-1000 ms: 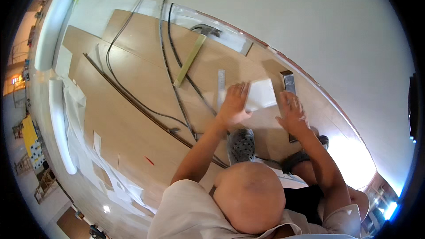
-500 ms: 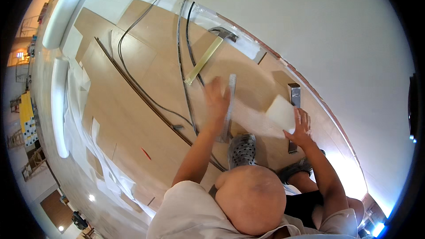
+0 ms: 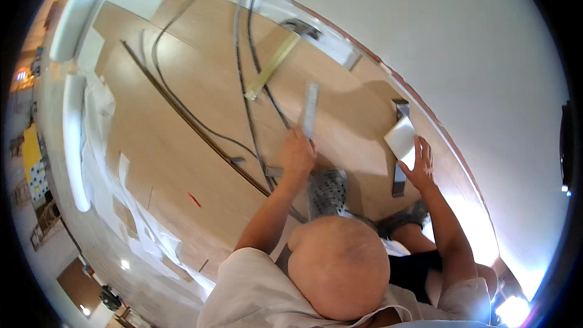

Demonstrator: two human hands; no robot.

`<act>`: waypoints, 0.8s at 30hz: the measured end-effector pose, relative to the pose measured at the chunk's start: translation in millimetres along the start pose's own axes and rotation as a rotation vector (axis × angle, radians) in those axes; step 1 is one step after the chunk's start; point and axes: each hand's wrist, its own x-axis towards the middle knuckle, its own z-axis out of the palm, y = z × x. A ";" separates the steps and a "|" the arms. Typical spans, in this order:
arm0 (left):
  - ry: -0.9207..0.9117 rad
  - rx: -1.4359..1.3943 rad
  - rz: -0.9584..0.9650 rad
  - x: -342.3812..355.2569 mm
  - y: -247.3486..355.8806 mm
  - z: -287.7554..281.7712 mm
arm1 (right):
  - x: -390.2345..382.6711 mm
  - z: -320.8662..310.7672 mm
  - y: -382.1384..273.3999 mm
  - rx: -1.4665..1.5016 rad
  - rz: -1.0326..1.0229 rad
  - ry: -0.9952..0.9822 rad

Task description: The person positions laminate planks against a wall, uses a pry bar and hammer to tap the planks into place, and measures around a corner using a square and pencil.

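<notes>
My left hand (image 3: 297, 155) is closed around a flat grey metal strip (image 3: 310, 106), like a ruler or the blade of a square. A shorter grey metal piece (image 3: 274, 171) shows on the hand's other side; its join with the strip is hidden. At the right, my right hand (image 3: 420, 164) holds a small white, flat, four-sided piece (image 3: 400, 136) between thumb and fingers. That piece is tilted and covers the middle of a dark metal bar with bent ends (image 3: 398, 185). Further ahead a claw hammer (image 3: 274, 65) with a yellowish handle lies on the boards.
Tan floor planks (image 3: 194, 121) spread beneath. Long dark strips (image 3: 238, 54) and a brown trim strip (image 3: 176, 104) lie across them. A red pencil-like object (image 3: 193, 199) is at left, near white sheeting (image 3: 143, 218). A pale wall (image 3: 473, 54) borders the right; a grey clog (image 3: 327, 193) stands between my hands.
My left hand has come down onto the metal strip and closed around it. The right hand has tilted the white piece and shifted slightly right. The whole view has shifted a little.
</notes>
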 end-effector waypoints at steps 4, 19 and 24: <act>-0.007 -0.155 0.021 8.3 1.2 -18.2 | 23.0 -10.4 -35.4 0.092 -0.167 0.170; -0.298 -1.086 -0.076 9.9 38.7 -33.4 | 83.3 2.2 -206.0 0.250 -0.414 0.154; -0.348 -0.876 0.011 -6.0 27.2 -40.4 | 85.0 26.5 -177.5 0.306 -0.377 -0.015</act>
